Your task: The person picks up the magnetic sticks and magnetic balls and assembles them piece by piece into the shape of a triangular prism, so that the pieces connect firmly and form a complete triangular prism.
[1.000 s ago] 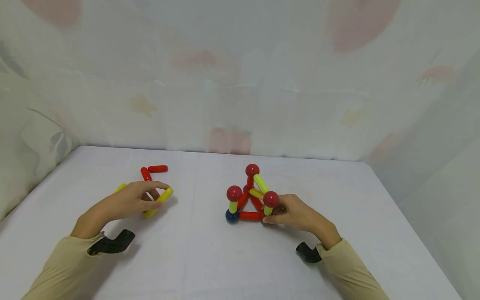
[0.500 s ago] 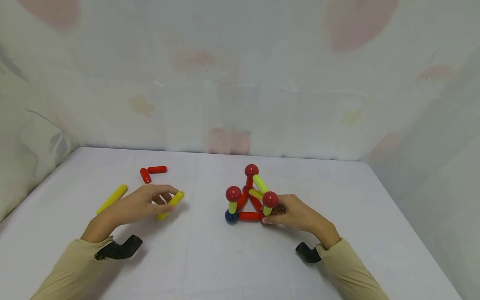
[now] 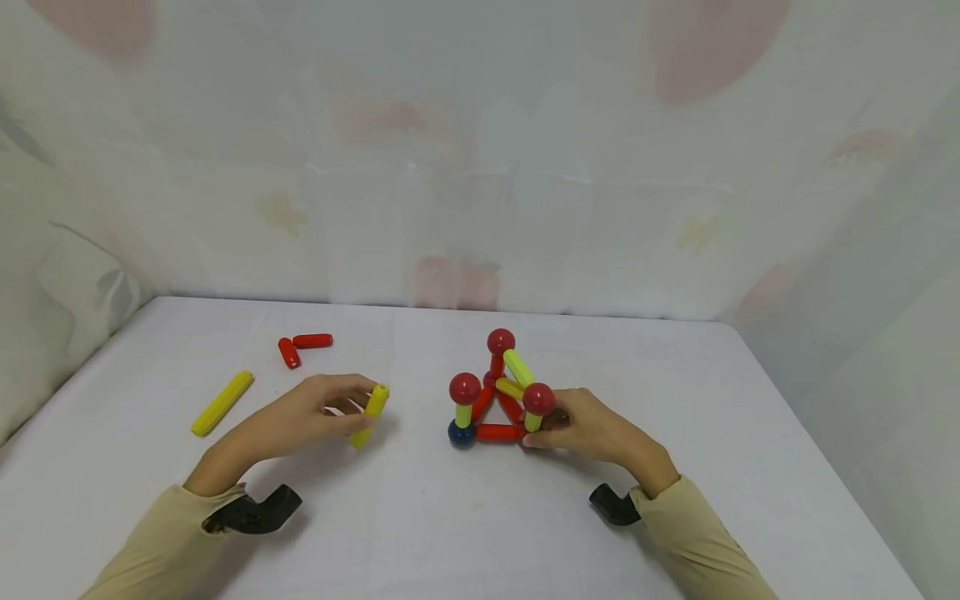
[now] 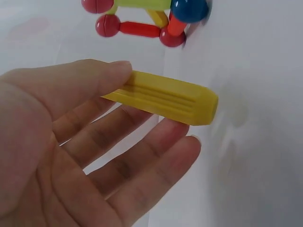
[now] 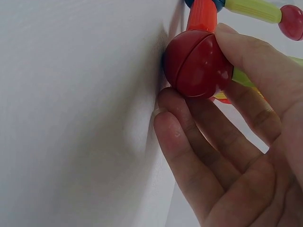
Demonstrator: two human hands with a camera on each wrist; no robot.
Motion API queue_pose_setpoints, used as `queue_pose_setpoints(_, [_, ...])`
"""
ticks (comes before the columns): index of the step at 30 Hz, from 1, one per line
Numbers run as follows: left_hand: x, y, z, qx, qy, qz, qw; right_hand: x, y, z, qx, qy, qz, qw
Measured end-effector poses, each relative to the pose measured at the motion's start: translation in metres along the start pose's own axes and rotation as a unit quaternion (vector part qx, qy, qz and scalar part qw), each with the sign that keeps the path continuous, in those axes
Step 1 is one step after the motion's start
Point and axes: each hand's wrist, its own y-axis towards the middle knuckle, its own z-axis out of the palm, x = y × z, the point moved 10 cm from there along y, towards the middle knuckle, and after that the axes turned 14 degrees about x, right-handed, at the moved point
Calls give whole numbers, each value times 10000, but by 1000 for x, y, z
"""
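My left hand (image 3: 318, 415) pinches a yellow rod (image 4: 165, 98) between thumb and fingers, above the table and left of the structure. The rod is ridged along its side and stands tilted in the head view. My right hand (image 3: 592, 427) holds a red ball (image 5: 196, 64) at the near right base corner of the structure, thumb on one side and fingers on the other. Red rods (image 3: 498, 432) form the triangular base, with a blue ball (image 3: 461, 433) at the near left corner. Short uprights carry red balls (image 3: 465, 388), and a yellow-green rod (image 3: 517, 367) links two of these.
On the left of the white table (image 3: 420, 533) lies another yellow rod (image 3: 222, 403). Two short red rods (image 3: 312, 341) lie behind it, close together. A patterned cloth (image 3: 480, 167) hangs behind the table.
My left hand has moved right with the yellow rod, toward the structure, and the rod has turned more upright. The other yellow rod has come into full view. My right hand stays at the ball.
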Motion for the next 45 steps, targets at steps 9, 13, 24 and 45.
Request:
queue_pose_setpoints(9, [-10, 10, 14, 138, -304, 178, 9993, 0, 2, 1, 28, 33, -22, 10000])
queue_pose_setpoints(13, [-17, 13, 21, 174, -459, 297, 9984, 0, 2, 1, 24, 6, -37, 10000])
queue_pose_setpoints(24, [-34, 21, 38, 222, -1049, 429, 9933, 2, 3, 2, 43, -22, -71, 10000])
queue_pose_setpoints(45, [-48, 41, 83, 33, -2230, 322, 9743, 3, 2, 1, -20, -66, -129, 9999])
